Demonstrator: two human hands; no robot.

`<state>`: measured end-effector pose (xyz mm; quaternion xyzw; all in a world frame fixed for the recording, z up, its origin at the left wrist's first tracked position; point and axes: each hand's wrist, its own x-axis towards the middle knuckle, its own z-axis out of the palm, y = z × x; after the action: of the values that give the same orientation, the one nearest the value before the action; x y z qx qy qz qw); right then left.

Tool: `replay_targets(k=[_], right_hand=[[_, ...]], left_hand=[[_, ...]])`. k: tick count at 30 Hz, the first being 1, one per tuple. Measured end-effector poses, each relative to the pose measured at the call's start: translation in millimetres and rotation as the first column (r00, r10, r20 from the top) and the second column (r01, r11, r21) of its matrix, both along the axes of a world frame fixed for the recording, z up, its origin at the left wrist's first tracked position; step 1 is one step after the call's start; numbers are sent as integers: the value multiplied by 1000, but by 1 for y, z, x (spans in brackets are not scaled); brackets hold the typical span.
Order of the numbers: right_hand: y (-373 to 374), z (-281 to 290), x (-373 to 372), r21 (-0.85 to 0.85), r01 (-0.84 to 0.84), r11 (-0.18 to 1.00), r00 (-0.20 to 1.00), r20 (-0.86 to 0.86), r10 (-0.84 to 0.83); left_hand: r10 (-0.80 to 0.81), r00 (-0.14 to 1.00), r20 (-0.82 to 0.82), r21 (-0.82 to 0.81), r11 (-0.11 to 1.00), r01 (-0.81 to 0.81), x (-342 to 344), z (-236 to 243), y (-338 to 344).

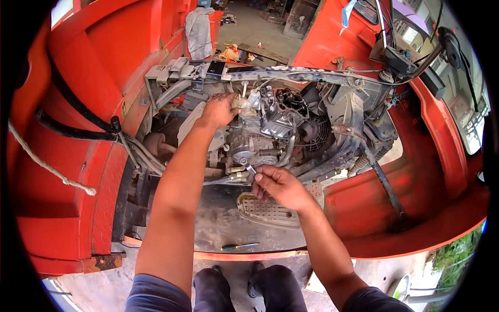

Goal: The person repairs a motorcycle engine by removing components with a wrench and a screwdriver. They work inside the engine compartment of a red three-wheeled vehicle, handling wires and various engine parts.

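An exposed engine [270, 125] sits in the frame of a red vehicle. My left hand [221, 109] reaches to the upper left of the engine, fingers curled on a pale metal fitting [238, 104] beside a small cylindrical part [253, 99]. Lower down, my right hand [275, 184] is closed on a short silver wrench [251, 170], its end close to hoses and fittings [236, 177] below the engine casing. The fingertips of my left hand are partly hidden.
Red body panels [104, 47] flank the engine, with a rope [52, 166] on the left and a steel frame rail [291, 73] behind. A ridged footrest [267, 213] and a screwdriver [239, 246] lie on the floor plate [218, 229]. A grey cloth [198, 34] hangs at the back.
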<state>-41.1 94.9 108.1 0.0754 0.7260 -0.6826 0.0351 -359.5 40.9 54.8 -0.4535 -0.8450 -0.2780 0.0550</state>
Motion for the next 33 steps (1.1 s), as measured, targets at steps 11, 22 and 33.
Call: replay_targets(k=[11,22,33], right_hand=[[-52,6,413,69,214,974,474,865,-166],[-169,140,718,382,775,504,-33,821,-570],[-361,46,840,104,977,184,31,790,-612]], left_hand=[[125,942,310,-375,927,1,209,-40,-195],[-59,710,702,-694,169,700,419,-69,-482],[-507,786,354,-812,249,527,357,5,-347]])
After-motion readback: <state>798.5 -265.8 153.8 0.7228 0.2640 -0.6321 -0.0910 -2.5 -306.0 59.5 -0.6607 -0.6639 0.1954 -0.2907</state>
